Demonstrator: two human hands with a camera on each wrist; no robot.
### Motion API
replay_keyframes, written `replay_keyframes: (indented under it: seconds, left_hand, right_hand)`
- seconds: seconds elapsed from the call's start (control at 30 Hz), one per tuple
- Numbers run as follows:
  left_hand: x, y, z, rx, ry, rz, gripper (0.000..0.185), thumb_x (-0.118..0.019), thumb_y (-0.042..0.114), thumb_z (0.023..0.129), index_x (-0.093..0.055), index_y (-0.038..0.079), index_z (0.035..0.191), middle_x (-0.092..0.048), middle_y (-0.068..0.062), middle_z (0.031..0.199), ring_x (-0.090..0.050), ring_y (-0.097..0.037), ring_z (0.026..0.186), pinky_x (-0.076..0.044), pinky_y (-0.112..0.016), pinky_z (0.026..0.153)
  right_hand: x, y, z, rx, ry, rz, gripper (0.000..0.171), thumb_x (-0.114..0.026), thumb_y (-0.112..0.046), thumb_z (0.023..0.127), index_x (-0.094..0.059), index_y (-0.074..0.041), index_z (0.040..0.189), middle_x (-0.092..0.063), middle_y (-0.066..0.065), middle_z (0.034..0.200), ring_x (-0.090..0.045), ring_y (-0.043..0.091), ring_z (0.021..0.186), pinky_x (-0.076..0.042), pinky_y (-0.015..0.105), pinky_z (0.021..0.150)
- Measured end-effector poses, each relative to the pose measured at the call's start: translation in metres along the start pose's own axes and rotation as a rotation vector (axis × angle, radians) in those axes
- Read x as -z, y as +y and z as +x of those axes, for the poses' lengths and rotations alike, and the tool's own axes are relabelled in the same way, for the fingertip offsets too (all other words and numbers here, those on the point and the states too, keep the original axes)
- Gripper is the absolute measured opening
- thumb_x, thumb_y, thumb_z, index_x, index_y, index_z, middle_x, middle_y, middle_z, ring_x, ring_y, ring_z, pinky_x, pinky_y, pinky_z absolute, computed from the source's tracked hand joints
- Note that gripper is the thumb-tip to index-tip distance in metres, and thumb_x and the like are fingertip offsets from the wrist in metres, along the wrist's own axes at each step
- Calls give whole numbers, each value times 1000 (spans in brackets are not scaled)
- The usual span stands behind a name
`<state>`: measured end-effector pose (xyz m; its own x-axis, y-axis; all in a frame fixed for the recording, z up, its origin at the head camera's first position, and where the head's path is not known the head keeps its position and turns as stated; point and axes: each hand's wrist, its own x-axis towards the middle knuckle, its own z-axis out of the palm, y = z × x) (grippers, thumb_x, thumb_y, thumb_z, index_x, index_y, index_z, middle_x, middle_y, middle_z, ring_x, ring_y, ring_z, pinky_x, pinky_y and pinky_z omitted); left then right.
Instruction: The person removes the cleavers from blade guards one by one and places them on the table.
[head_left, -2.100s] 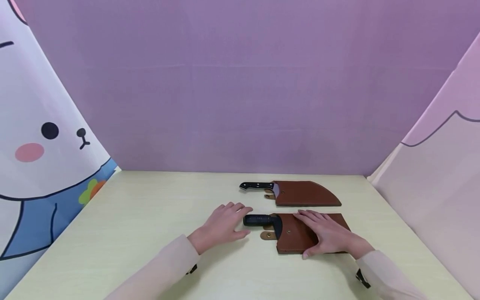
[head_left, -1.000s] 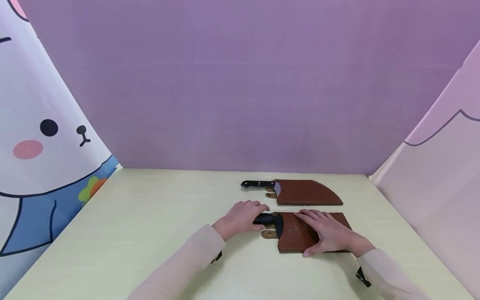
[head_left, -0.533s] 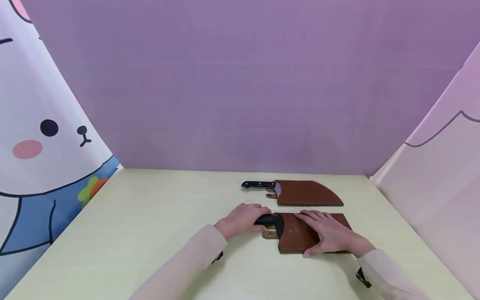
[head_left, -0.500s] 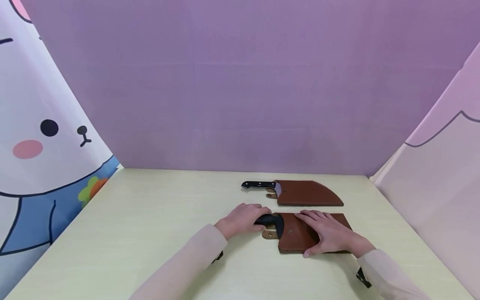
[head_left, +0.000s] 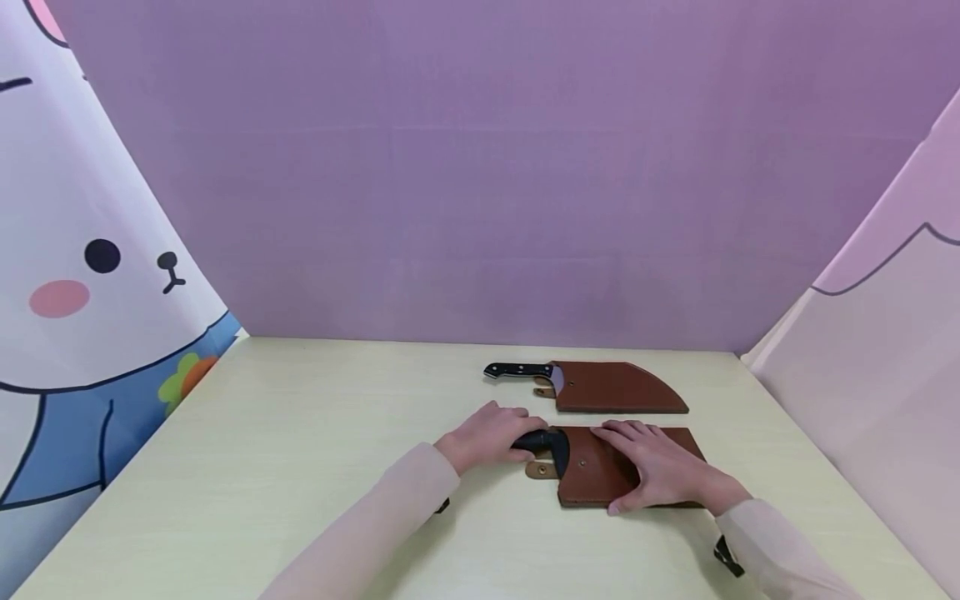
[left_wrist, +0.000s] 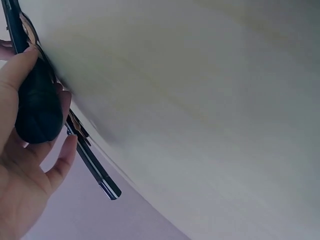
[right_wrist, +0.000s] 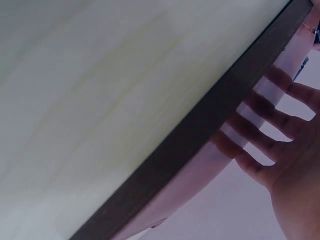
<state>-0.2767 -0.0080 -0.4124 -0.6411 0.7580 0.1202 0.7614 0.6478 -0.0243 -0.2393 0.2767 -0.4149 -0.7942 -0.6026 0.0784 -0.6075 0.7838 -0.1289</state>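
Two knives in brown leather sheaths lie on the pale table (head_left: 300, 467). My left hand (head_left: 487, 435) grips the black handle (head_left: 534, 439) of the near knife; in the left wrist view the fingers (left_wrist: 20, 75) wrap round that handle (left_wrist: 37, 112). My right hand (head_left: 648, 467) lies flat with straight fingers on the near sheath (head_left: 588, 475), pressing it down; the right wrist view shows those fingers (right_wrist: 260, 135) on the sheath's edge (right_wrist: 210, 135). The far sheathed knife (head_left: 607, 387) lies behind, its black handle (head_left: 513, 370) pointing left, also visible in the left wrist view (left_wrist: 95, 165).
A purple backdrop (head_left: 480, 167) stands behind the table. A cartoon rabbit curtain (head_left: 82, 283) closes the left side and a pale pink curtain (head_left: 877, 383) the right. A strap with a snap (head_left: 538, 471) sticks out of the near sheath.
My left hand moved right from the table onto the near knife's handle and closed round it. The right hand stayed flat on the sheath.
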Motion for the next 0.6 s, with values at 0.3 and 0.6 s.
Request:
replay_keyframes:
  seconds: [0.3,0.6]
  left_hand:
    - [-1,-2,2,-23,-11,27,43,-62,43,83,-53,27,122,-62,9,100,-54,-4,81,-43,-31,74]
    - [2,0,3,-33,-37,82,46,-58,45,86,-50,25,126,-61,7,112,-59,-7,93,-43,-32,80]
  right_hand:
    - [1,-1,1,1,9,-6,106,-60,-79,57,-38,-15,139,-43,12,136,-42,35,122,-32,62,92]
    - [3,-2,0,7,28,-15,106,-60,-79,57,-39,-15,138,-45,12,135,-42,35,121,-33,62,91]
